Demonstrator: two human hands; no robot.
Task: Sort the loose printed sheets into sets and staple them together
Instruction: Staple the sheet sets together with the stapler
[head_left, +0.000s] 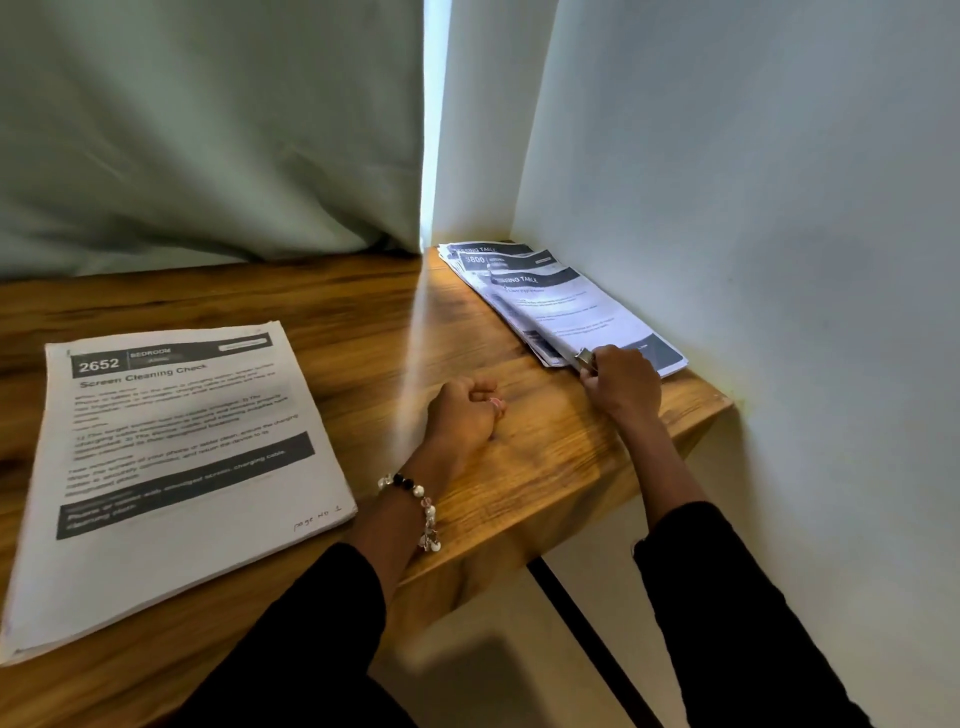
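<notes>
A wooden desk (322, 312) sits pushed into a corner, a pale green curtain (208, 130) hanging behind it and a white wall (753, 182) closing off its right side, with a strip of daylight falling between the two across the wood. On the left lies a thick stack of printed sheets (176, 467), its top page headed "Screen Cleaning Check" and marked by hand as page one; it looks like the unsorted supply, kept square and within easy reach. Well apart from it, tucked against the wall, a fanned pile of papers (566, 301) rests out of the way, probably the finished sets. The right hand (621, 382) is curled around a small metal stapler (584, 358) at the near corner of that pile, seemingly placed where a staple would bind the pages. The left hand (465, 415), wearing a beaded bracelet (421, 506), rests on bare wood between the two piles, fingers curled into a loose fist and holding nothing visible.
</notes>
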